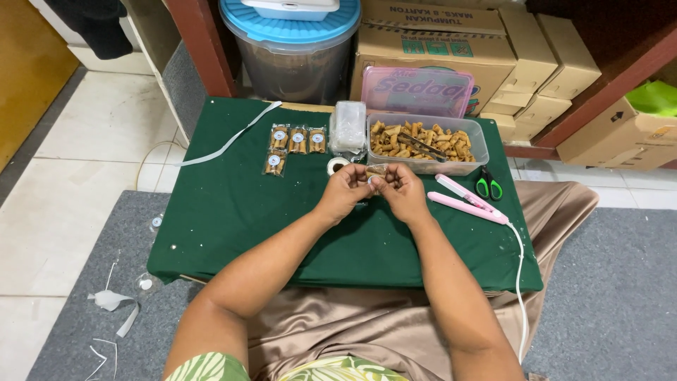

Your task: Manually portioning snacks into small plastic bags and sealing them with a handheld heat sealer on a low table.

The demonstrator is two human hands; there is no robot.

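Your left hand (343,192) and right hand (403,190) meet over the green cloth surface (233,212), fingers pinching a small clear snack packet (376,171), mostly hidden, just before the clear plastic tub (479,152) of golden rolls.

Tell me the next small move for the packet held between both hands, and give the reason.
Probably set the small snack packet beside the four finished packets: both the left hand and right hand pinch it, and it looks already filled.

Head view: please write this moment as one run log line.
left hand: holds small clear snack packet | right hand: same packet | behind: clear plastic tub of snacks | right: pink heat sealer
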